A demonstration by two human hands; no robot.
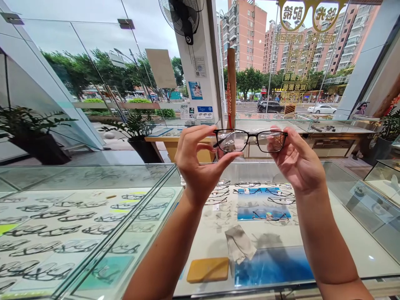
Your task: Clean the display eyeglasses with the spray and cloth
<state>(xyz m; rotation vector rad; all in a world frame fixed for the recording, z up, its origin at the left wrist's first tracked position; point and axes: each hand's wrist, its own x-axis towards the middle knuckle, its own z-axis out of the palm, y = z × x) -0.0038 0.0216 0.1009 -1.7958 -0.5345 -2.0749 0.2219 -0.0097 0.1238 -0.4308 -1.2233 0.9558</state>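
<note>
A pair of black-framed glasses (252, 135) is held up in front of the camera, above the glass counter. My left hand (200, 160) pinches the frame's left corner between thumb and fingers, with a dark temple beside it. My right hand (298, 160) grips the right corner, its thumb and index finger at the hinge. Below, on the counter, lie a crumpled grey cloth (240, 244) and a closed yellow-brown case (208, 269). A blue sheet (271, 266) is to the right of the case.
Glass display cases (175, 166) hold rows of glasses on the left and in the middle. Another glass case (386, 179) stands at the right. Potted plants (145, 148), a wall fan (181, 18) and a farther counter (268, 125) are beyond, before large windows.
</note>
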